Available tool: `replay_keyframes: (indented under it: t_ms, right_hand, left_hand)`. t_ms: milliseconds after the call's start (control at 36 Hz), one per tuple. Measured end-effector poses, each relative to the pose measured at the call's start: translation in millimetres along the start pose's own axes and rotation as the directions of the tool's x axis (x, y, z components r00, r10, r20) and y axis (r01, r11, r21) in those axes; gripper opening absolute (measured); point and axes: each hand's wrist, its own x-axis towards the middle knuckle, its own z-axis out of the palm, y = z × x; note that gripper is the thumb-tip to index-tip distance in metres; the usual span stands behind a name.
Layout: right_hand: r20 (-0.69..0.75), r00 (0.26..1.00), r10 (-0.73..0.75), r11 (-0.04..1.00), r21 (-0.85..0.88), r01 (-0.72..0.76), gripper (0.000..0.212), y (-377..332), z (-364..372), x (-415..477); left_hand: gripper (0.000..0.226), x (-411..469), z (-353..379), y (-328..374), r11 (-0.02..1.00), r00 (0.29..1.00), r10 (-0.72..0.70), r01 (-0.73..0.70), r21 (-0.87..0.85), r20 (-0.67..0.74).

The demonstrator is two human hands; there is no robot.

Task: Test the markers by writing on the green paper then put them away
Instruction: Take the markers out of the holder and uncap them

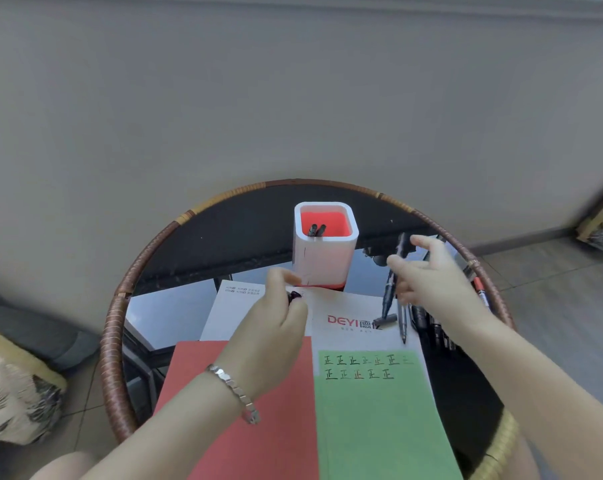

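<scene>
A person is sitting at a round glass counter (175,306) with a woven rim. The right hand (431,282) is gripping a black marker (395,271) upright near the right edge. The left hand (275,323) is pinching a dark marker cap (294,296). The green paper (379,420), bearing rows of marks, is lying at the near edge. A white pen holder (324,258) is standing near the far edge, holding two markers (316,230).

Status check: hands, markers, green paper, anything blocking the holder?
Left hand pinching a dark cap; right hand holding a black marker. Two markers in the holder. Green paper carries two rows of marks. Holder mouth unobstructed.
</scene>
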Motion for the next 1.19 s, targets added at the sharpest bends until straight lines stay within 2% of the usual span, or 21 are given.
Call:
replay_keyframes:
  t_ms: [56,139,306,389,472,694,806,944,1056,1139,1194]
  right_hand:
    - [0.07,0.996,0.06,0.966,-0.257,-0.04,0.039,8,4,7]
    - [0.143,0.989,0.037,0.852,-0.521,0.043,0.012,20,18,15]
    - [0.196,0.978,-0.066,0.669,-0.719,0.189,0.014,32,30,26]
    - [0.168,0.98,-0.107,0.651,-0.733,0.197,0.017,37,26,30]
    - [0.147,0.981,-0.127,0.643,-0.741,0.195,0.02,39,19,32]
    - [0.14,0.984,-0.111,0.686,-0.706,0.178,0.023,45,3,32]
    - [0.131,0.975,-0.182,0.723,-0.654,0.223,0.024,38,-1,30]
    - [0.09,0.891,-0.445,0.732,-0.537,0.42,0.017,7,2,25]
    - [0.163,0.801,-0.576,0.666,-0.475,0.576,0.019,-25,17,23]
    - [0.205,0.805,-0.557,0.656,-0.486,0.577,0.035,-38,31,27]
    - [0.219,0.813,-0.54,0.658,-0.492,0.57,0.037,-42,39,30]
  left_hand:
    - [0.017,0,0,-5,0.999,1.0,-0.021,0.021,0.028,-0.018]
    - [0.017,-1,4,-9,0.996,1.0,0.007,-0.005,0.091,-0.022]
    - [0.01,1,9,-11,0.998,1.0,-0.013,0.014,0.059,-0.02]
    - [0.003,6,18,-12,0.991,0.998,0.032,-0.024,0.13,-0.06]
    - [0.008,16,32,-13,0.973,0.994,0.085,-0.067,0.221,-0.072]
    - [0.021,47,80,-2,0.882,0.997,0.018,-0.051,0.468,0.075]
    - [0.022,54,90,1,0.889,0.99,0.021,-0.082,0.451,0.138]
    - [0.032,49,78,-2,0.917,0.982,0.042,-0.11,0.384,0.182]
    - [0.027,35,51,-9,0.912,0.986,0.129,-0.161,0.377,0.109]
    - [0.021,24,28,-14,0.914,0.981,0.192,-0.185,0.362,0.019]
    - [0.019,19,15,-16,0.924,0.976,0.214,-0.186,0.335,-0.048]
